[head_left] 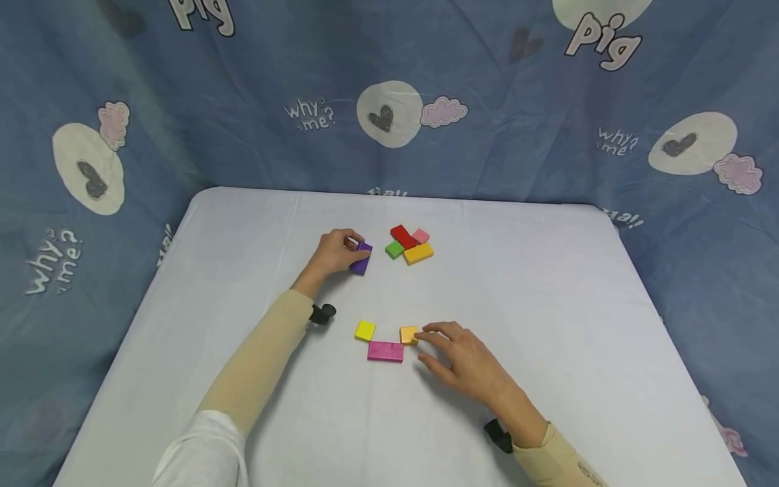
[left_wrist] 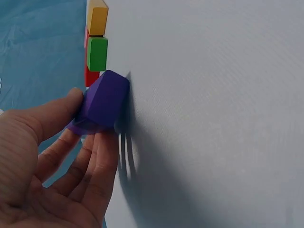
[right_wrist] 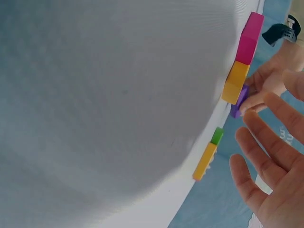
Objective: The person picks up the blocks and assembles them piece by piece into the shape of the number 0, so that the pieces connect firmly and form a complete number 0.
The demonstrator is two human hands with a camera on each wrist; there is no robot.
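My left hand [head_left: 337, 252] pinches a purple rectangular block [left_wrist: 103, 100] between thumb and fingers, close over the white table, left of a small cluster of blocks. Nearer to me, a magenta block [head_left: 385, 352] lies flat, with a small yellow block [head_left: 365, 331] at its upper left corner and a small orange block [head_left: 408, 335] at its upper right. My right hand [head_left: 465, 362] hovers beside the orange block, fingers spread and relaxed, the fingertips right at its edge in the head view. In the right wrist view the right hand [right_wrist: 270, 161] holds nothing.
The cluster at the back holds a red block [head_left: 403, 237], a pink block [head_left: 420, 235], a green block [head_left: 394, 249] and a yellow-orange block [head_left: 418, 253]. A white cloth covers the table [head_left: 548, 284]. Blue patterned fabric [head_left: 243, 122] hangs behind and at both sides.
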